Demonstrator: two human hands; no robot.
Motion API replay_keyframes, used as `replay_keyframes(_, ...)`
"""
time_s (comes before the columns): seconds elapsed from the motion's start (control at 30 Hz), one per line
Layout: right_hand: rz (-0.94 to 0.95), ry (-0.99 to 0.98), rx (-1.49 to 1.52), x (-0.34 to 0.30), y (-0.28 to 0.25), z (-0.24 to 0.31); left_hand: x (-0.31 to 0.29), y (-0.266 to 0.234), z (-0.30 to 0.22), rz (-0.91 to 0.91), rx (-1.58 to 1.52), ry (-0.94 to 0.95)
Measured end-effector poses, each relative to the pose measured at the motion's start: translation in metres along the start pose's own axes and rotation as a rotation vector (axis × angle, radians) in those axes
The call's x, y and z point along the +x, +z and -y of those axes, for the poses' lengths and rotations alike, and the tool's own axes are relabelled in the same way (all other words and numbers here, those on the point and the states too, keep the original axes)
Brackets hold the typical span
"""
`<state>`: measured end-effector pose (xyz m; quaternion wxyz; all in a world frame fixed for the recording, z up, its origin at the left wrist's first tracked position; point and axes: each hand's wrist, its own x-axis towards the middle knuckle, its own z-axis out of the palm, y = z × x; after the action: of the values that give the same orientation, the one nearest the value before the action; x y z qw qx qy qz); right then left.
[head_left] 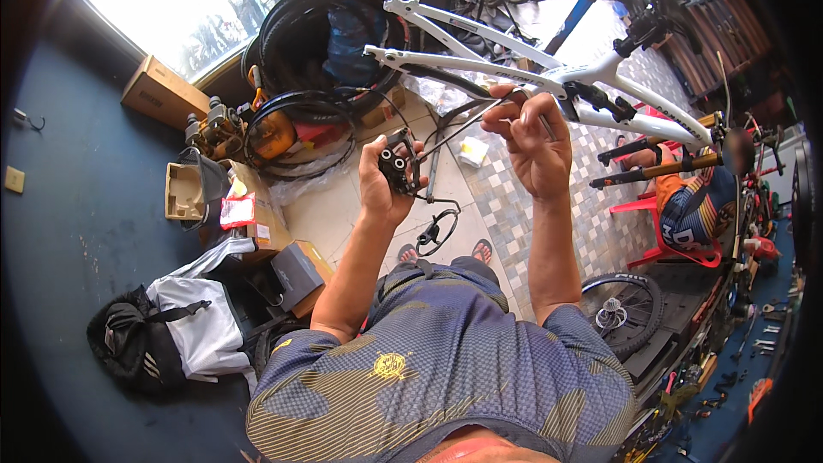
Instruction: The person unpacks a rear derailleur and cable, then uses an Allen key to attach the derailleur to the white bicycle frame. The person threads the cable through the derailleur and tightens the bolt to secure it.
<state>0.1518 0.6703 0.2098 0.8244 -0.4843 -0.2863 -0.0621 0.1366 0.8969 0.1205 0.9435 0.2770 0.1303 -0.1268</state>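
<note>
My left hand (385,180) is wrapped round a black brake caliper (396,165) with two round pale-ringed parts facing up. Out of my grip hangs a thin black hose (437,200), ending in a loop near my feet. My right hand (538,141), level with the left, has its fingers pinched at the far end of a slim rod (463,126). That rod slants down to the caliper; its exact kind is unclear. Just beyond both hands is a white bicycle frame (506,70), apart from the caliper.
Bicycle tyres (296,13) lean below the bright window. Cardboard boxes (304,270) and a black backpack (129,339) lie at the left. A person in a striped shirt (699,210) sits on a red chair (686,255) at the right, near a wheel (624,313) and wall tools (767,339).
</note>
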Motion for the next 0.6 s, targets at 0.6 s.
replay_keyframes(0.6, -0.24, 0.165, -0.074, -0.005, 0.017, 0.009, -0.001, -0.006, 0.006, 0.006, -0.002, 0.03)
